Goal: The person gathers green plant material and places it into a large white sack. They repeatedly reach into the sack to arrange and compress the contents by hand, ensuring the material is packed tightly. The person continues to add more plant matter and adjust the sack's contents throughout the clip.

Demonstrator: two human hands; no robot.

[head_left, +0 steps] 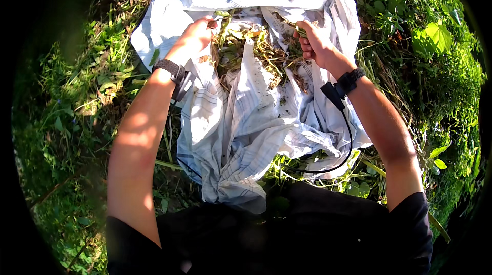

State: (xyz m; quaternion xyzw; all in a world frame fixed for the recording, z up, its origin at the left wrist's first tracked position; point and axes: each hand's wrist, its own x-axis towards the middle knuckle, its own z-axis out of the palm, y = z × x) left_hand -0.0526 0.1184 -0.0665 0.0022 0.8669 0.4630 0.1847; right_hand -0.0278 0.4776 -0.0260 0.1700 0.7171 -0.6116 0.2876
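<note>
A white cloth (246, 136) with thin dark checked lines lies spread and crumpled in front of me. Wilted leaves and stems (271, 59), brown and yellow-green, are heaped in its middle, with dark crumbs scattered around them. My left hand (197, 36) is at the heap's left edge, its fingers closed; what they pinch, if anything, is hidden. On the right side of the heap, my right hand (316, 45) is closed in a pinch on a few dry plant stems (301, 32) that poke out past the fingers.
Green weeds and grass (420, 85) surround the cloth. A black strap (169, 68) circles my left wrist. From the black device (344, 86) on my right wrist, a black cable (350, 136) loops down over the cloth's right side.
</note>
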